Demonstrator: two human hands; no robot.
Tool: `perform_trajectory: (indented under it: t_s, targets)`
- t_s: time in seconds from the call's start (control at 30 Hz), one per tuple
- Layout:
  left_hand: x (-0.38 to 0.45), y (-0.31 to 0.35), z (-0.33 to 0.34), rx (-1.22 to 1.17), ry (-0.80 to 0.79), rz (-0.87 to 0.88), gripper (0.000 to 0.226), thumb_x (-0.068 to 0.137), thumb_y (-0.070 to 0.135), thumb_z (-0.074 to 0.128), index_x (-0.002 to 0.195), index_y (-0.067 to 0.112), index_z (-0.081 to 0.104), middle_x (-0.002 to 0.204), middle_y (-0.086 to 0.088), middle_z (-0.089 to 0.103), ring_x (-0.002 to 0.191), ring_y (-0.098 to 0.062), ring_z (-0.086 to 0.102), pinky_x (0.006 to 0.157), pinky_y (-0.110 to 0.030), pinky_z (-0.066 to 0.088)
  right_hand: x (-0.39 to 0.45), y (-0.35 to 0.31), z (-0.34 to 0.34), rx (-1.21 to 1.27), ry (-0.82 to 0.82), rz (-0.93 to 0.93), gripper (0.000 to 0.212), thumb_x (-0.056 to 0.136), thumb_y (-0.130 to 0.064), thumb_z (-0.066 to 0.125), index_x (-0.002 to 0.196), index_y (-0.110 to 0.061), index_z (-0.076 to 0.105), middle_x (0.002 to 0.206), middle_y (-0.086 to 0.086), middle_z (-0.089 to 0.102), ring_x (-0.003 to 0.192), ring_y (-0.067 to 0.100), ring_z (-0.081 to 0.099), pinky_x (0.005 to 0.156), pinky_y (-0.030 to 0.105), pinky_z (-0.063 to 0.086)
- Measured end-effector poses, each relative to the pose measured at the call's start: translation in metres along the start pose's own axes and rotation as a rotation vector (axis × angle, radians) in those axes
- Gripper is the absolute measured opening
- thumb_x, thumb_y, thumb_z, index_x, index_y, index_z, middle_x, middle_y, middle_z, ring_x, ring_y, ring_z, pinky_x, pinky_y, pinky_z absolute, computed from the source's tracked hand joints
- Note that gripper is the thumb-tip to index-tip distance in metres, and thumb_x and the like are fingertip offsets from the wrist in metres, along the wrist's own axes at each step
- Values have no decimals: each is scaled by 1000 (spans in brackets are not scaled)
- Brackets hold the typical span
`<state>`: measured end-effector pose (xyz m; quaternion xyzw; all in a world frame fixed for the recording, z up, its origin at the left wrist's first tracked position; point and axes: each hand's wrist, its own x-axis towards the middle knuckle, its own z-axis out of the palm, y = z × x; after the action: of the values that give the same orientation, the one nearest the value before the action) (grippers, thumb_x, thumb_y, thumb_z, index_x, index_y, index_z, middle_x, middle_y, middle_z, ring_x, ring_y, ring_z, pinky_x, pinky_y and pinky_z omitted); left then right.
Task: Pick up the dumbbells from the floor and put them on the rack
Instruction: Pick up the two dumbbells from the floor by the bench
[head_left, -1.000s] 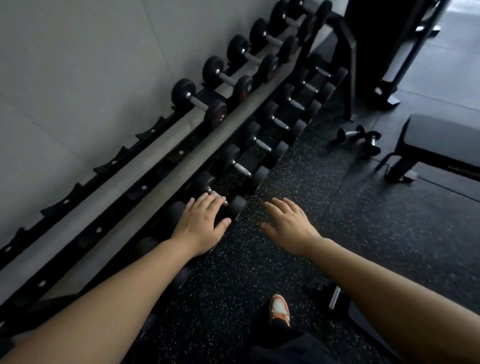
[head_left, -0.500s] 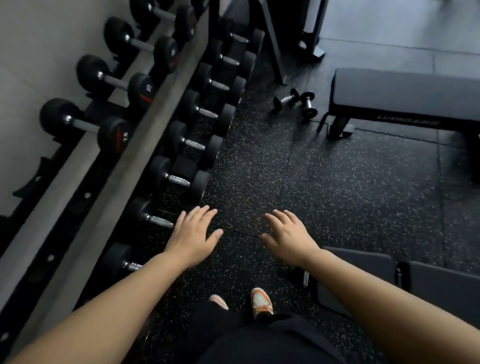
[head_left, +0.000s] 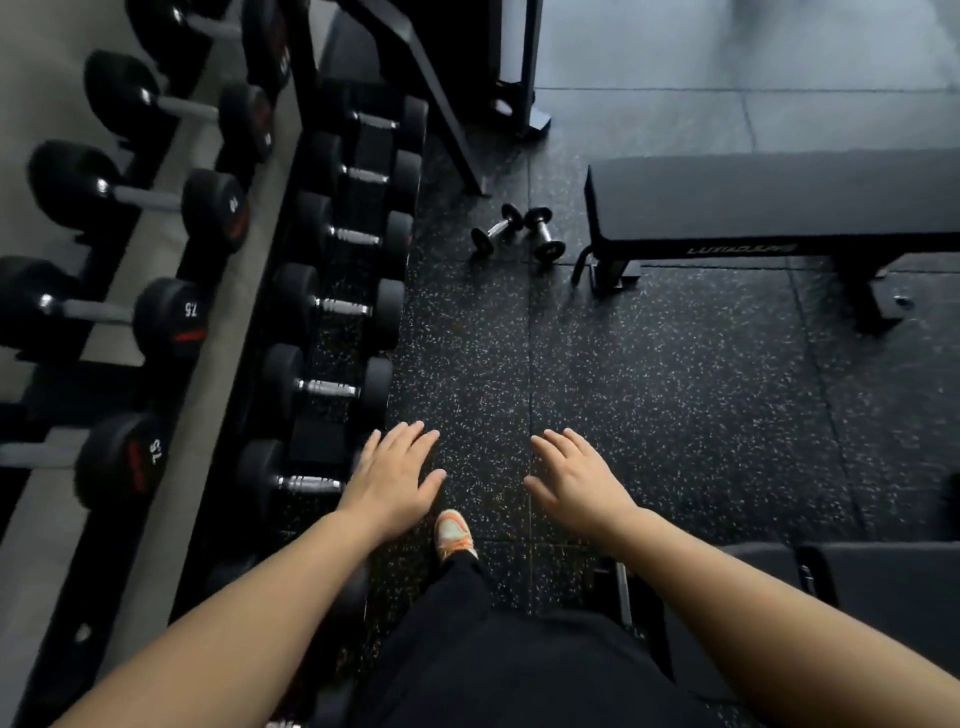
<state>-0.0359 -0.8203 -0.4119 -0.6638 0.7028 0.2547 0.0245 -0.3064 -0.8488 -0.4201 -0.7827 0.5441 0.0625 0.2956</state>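
Two small black dumbbells with silver handles lie on the speckled floor ahead, one (head_left: 497, 229) on the left and one (head_left: 543, 232) beside it, close to the bench leg. The two-tier rack (head_left: 249, 291) runs along the left wall, filled with several black dumbbells on both rows. My left hand (head_left: 395, 475) hovers open, palm down, beside the lower row's near dumbbell (head_left: 306, 483). Level with it on the right, my right hand (head_left: 576, 480) is open over the bare floor. Both hands hold nothing and are far short of the floor dumbbells.
A flat black bench (head_left: 769, 202) stands at the right, its front leg next to the floor dumbbells. A black machine frame (head_left: 514, 62) rises at the top centre. Another dark pad (head_left: 857, 582) lies at the lower right. My orange shoe (head_left: 454, 532) is between my arms.
The view has swung from the rack toward the open floor and moved forward. The floor dumbbells and bench look nearer. Both hands have stayed open in front of me.
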Motion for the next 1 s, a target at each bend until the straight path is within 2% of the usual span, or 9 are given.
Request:
perform_trajectory:
  t_s: [0.23, 0.4, 0.57, 1.0]
  targets:
    - [125, -28, -54, 19, -61, 102, 63, 95, 50, 39, 151, 22, 31, 160, -4, 28, 148, -20, 15, 121, -41, 2, 98, -3, -56, 13, 89, 74, 65, 99, -45, 48, 151, -8, 37, 158, 15, 37, 147, 33, 25, 121, 35, 5]
    - [210, -24, -81, 27, -72, 144, 62, 95, 49, 39, 150, 21, 33, 158, -6, 30, 147, -21, 18, 121, -43, 5, 166, 24, -96, 19, 122, 116, 64, 99, -46, 47, 149, -7, 40, 156, 17, 39, 146, 31, 27, 122, 37, 8]
    - [308, -13, -105, 27, -89, 95, 60, 97, 47, 40, 151, 21, 32, 159, -5, 29, 147, -21, 17, 121, -42, 5, 246, 69, -135, -4, 95, 111, 63, 99, -47, 45, 149, -10, 40, 156, 15, 39, 146, 30, 29, 121, 41, 14]
    - [560, 22, -182, -51, -115, -53, 57, 96, 39, 49, 147, 16, 37, 155, -9, 36, 144, -23, 27, 118, -44, 18, 456, 164, -263, 115, 10, 161, 55, 96, -33, 53, 145, -9, 44, 149, 15, 46, 136, 33, 38, 114, 41, 28]
